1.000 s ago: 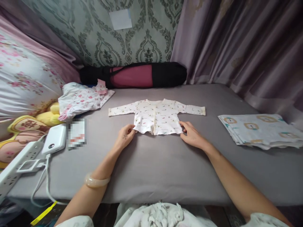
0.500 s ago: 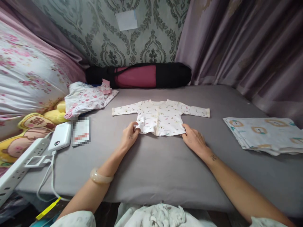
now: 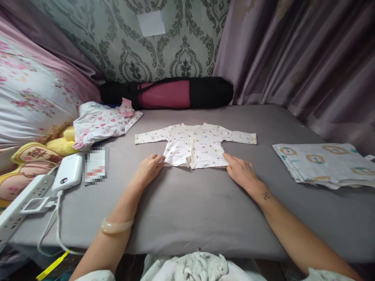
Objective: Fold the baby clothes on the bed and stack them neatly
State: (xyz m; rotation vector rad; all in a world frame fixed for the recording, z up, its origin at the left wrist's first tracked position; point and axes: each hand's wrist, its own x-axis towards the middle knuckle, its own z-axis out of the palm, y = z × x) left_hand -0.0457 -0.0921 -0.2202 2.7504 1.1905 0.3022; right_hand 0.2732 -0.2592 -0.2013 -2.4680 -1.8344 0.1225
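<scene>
A small white baby shirt (image 3: 195, 146) with a tiny print lies front up and flat on the grey sheet (image 3: 187, 218), both sleeves stretched out sideways. My left hand (image 3: 150, 167) grips the lower left corner of its hem, thumb and fingers together at the cloth. At the opposite corner, my right hand (image 3: 241, 169) pinches the hem in the same way. Between the hands the hem runs nearly straight, with a slight lift at the middle front opening. The fingertips are partly hidden by the backs of my hands.
On the right is a folded white cloth (image 3: 325, 162) with a lion print. To the left lie a crumpled printed garment (image 3: 102, 123), a white power bank (image 3: 68, 171), a power strip (image 3: 27, 205) and a blurred packet (image 3: 95, 166). A black and pink bag (image 3: 166, 93) lies along the wall.
My left hand has moved outward to the left, drawing its hem corner out, and the hem looks wider and flatter. My right hand stays at its corner. The view has shifted slightly.
</scene>
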